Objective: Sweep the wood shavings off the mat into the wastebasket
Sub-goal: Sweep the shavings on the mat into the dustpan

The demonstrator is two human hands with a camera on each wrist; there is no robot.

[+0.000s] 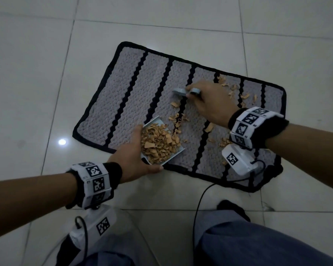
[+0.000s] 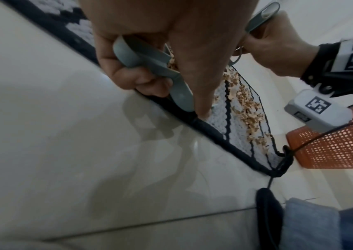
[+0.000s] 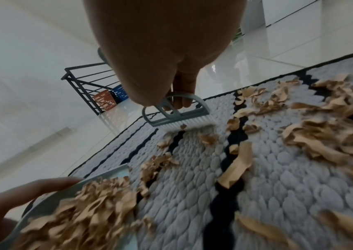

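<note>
Shavings (image 1: 178, 120) are lying between your two hands: your right hand (image 1: 210, 104) is clamping the brush (image 3: 177, 112) on the mat (image 1: 123, 89) beyond them, while your left hand (image 1: 135, 154) is gripping the dustpan (image 1: 161, 144), already heaped, on their near side. More are lying right of the brush. The wastebasket (image 2: 332, 145) is standing off the mat's right end.

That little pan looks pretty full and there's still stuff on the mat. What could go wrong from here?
1. The dustpan in the left hand is heaped with shavings; sweeping more in, or tilting it, could spill them back onto the mat.
2. The brush in the right hand could flick loose curls past the mat's edge onto the floor.
3. The wastebasket stands beyond the mat's end, so the carry may scatter some.
</note>
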